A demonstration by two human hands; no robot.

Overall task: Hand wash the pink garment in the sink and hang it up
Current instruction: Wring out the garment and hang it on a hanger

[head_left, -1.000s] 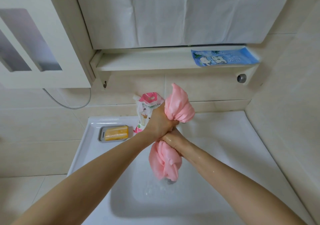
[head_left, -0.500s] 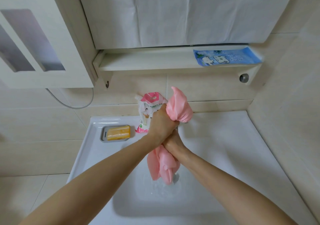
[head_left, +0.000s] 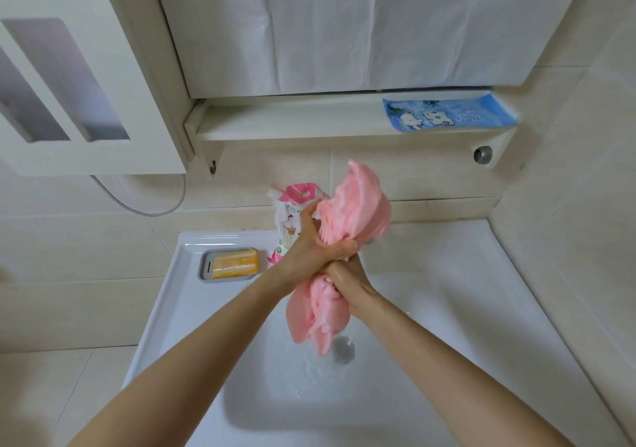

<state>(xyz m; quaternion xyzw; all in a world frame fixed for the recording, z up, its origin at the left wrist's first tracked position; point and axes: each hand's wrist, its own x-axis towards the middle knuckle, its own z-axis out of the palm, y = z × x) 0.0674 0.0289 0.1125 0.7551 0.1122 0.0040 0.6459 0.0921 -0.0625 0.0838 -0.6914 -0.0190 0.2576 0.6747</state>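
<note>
Left hand (head_left: 309, 250) fingers curled tight round the pink garment (head_left: 358, 205), gripping its upper bunch, which fans out above and right of the fingers. Right hand (head_left: 347, 278) fingers closed on the same garment just below, touching the left hand; the lower end hangs under them. Hands stacked, wrists crossing, both bare forearms reaching in from the bottom corners, skin wet. Garment held in the air above the white sink (head_left: 447, 309), drain (head_left: 343, 349) right under the hanging end. Left of the fingers: soap bar (head_left: 235, 263) in a grey dish (head_left: 206, 267). Behind them a pink-white detergent pouch (head_left: 292, 202). Above, shelf (head_left: 292, 123) with a blue pack (head_left: 447, 114); beige tiled walls
</note>
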